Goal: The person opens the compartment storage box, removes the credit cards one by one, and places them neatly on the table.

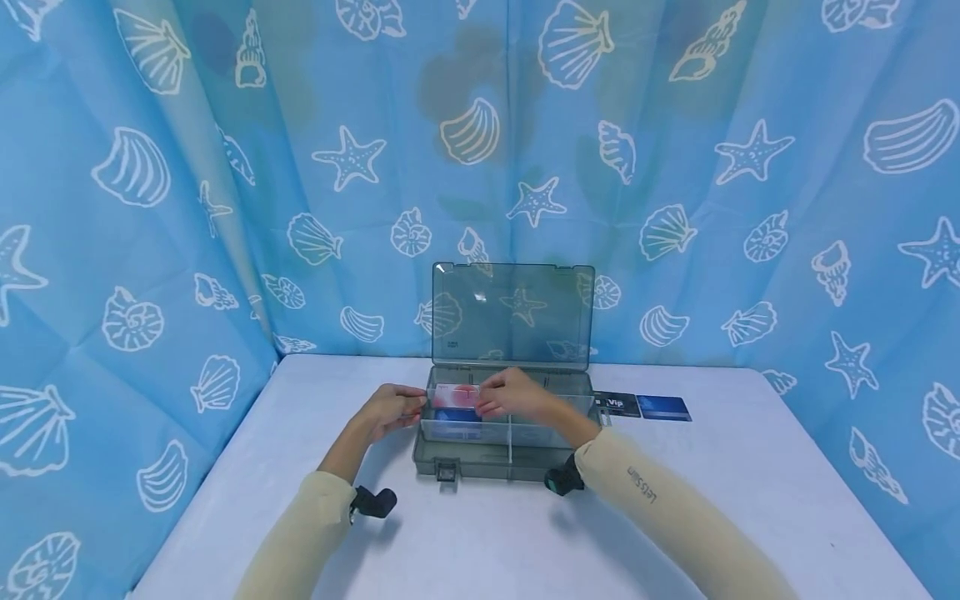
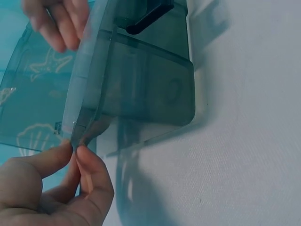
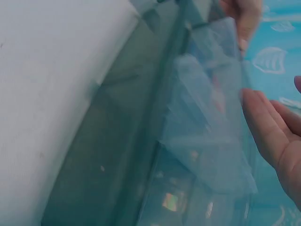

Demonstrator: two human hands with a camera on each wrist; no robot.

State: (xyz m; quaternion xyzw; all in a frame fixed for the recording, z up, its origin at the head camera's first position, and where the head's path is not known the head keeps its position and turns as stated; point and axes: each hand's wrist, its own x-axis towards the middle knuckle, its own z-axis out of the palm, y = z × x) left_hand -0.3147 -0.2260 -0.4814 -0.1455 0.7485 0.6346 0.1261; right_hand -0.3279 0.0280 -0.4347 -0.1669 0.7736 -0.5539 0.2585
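A smoky see-through compartment box (image 1: 465, 469) stands on the table with its lid (image 1: 513, 317) raised. Thumb and fingers of my left hand (image 1: 393, 407) pinch the left end of a clear divider (image 2: 81, 89) at the box's left side. My right hand (image 1: 517, 393) is over the middle of the box, fingertips at the right end of a red-and-white card (image 1: 452, 396). In the right wrist view its fingers (image 3: 263, 113) lie fairly straight by the clear panel's edge, thumb apart. Below the red card, a blue card (image 1: 453, 416) shows in a left compartment.
To the right of the box lie a black "Vip" card (image 1: 618, 404) and another blue card (image 1: 663, 408) on the white table (image 1: 480, 542). A latch (image 1: 447, 473) juts from the box's front. Behind everything hangs a blue shell-patterned curtain (image 1: 405, 192).
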